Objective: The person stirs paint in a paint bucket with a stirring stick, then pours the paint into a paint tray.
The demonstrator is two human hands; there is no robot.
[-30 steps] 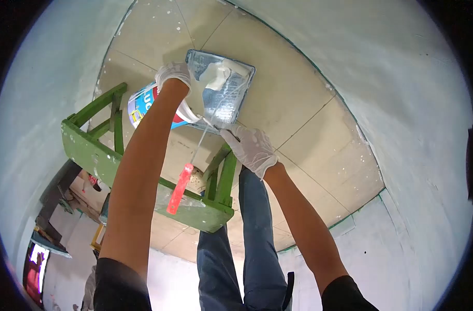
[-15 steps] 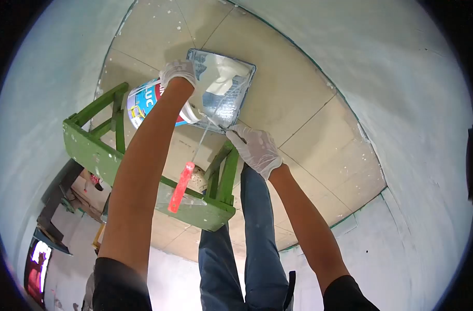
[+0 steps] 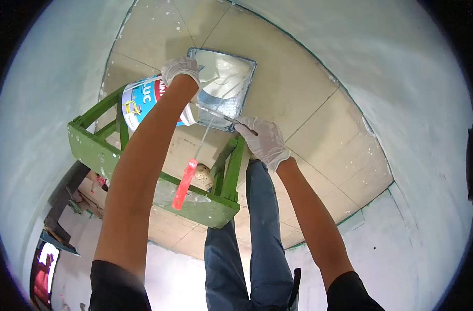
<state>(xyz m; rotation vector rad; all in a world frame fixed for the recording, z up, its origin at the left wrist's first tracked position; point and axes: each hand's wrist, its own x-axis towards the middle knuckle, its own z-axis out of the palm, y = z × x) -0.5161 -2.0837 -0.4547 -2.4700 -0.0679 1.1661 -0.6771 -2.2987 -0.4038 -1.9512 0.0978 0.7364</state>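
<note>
My left hand [image 3: 179,70], in a thin white glove, grips the rim of a paint bucket [image 3: 138,101]. The bucket is tipped on its side, its mouth towards a paint tray [image 3: 253,78] on the floor. White paint [image 3: 228,72] covers much of the tray. My gloved right hand [image 3: 263,141] is closed around a thin stick-like tool [image 3: 214,111], whose far end is at the bucket's mouth. A paint roller's red handle [image 3: 184,185] rests on a green stool [image 3: 94,153], its metal rod leading towards the tray.
Pale floor tiles [image 3: 309,124] with paint specks surround the tray. Painted walls [image 3: 402,67] curve round both sides. My legs [image 3: 267,217] stand just behind the stool. A speckled round object [image 3: 201,177] sits beneath it. Dark items [image 3: 63,202] lie at lower left.
White paint now covers more of the tray. My right hand has shifted slightly right and down with the tool. My left hand still grips the tilted bucket.
</note>
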